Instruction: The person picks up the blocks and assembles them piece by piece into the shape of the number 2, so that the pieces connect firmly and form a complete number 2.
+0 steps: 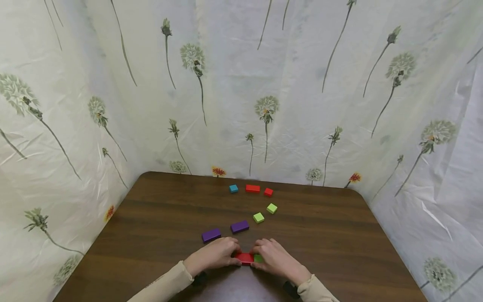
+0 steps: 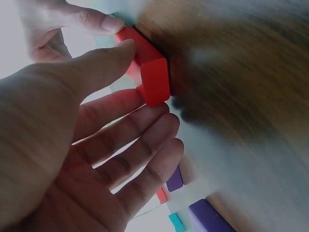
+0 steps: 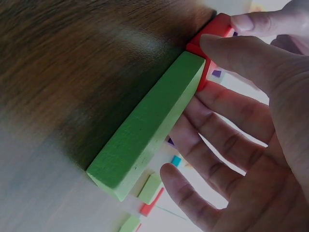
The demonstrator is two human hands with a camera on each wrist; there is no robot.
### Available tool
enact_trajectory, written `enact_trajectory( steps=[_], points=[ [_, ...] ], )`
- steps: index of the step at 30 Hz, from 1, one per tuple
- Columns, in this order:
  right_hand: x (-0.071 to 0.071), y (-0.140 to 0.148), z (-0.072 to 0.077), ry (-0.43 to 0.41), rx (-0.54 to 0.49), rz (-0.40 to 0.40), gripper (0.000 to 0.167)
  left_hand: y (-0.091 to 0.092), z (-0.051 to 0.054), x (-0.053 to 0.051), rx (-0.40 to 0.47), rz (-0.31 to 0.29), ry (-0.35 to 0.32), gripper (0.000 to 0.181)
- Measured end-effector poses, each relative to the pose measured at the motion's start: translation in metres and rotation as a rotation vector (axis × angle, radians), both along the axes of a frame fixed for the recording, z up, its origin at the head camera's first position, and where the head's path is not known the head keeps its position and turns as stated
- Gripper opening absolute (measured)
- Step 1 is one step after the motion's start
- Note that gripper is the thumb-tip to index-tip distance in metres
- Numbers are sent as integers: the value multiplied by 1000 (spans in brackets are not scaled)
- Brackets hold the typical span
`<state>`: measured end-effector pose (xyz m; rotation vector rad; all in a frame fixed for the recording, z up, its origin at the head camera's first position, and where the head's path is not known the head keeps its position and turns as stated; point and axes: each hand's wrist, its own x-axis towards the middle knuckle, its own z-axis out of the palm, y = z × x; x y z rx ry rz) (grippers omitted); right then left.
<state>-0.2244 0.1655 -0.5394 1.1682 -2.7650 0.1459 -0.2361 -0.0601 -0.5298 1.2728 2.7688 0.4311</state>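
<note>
A red block (image 1: 245, 258) lies on the table before the person, with a green block (image 3: 149, 123) at its right end, mostly covered by the right hand in the head view. The left hand (image 1: 218, 253) pinches the left part of the red block, thumb on the near side and fingertips on the far side. With thumb and index finger, the right hand (image 1: 274, 259) pinches the red block at its right end, close to the green block. In the right wrist view its other fingers spread behind the green block.
Beyond the hands lie two purple blocks (image 1: 239, 227) and two light green blocks (image 1: 258, 217). Farther back are a blue block (image 1: 233, 188), a long red block (image 1: 253, 188) and a small red block (image 1: 268, 192). A flowered curtain (image 1: 234, 92) surrounds the brown wooden table (image 1: 332, 235).
</note>
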Motion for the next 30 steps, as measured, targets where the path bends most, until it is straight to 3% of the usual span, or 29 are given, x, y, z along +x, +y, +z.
enact_trajectory(
  steps=[8, 17, 24, 30],
  points=[
    [0, 0, 1, -3, 7, -4, 26, -8, 6, -3, 50, -4, 0, 17],
    [1, 0, 3, -11, 6, -12, 27, -23, 20, -14, 79, 48, 54, 15],
    [1, 0, 3, -5, -3, 3, 26, -38, 31, -20, 164, 102, 16, 15],
    [2, 1, 2, 38, -22, 30, 25, -52, 33, -24, 176, 140, 30, 16]
  ],
)
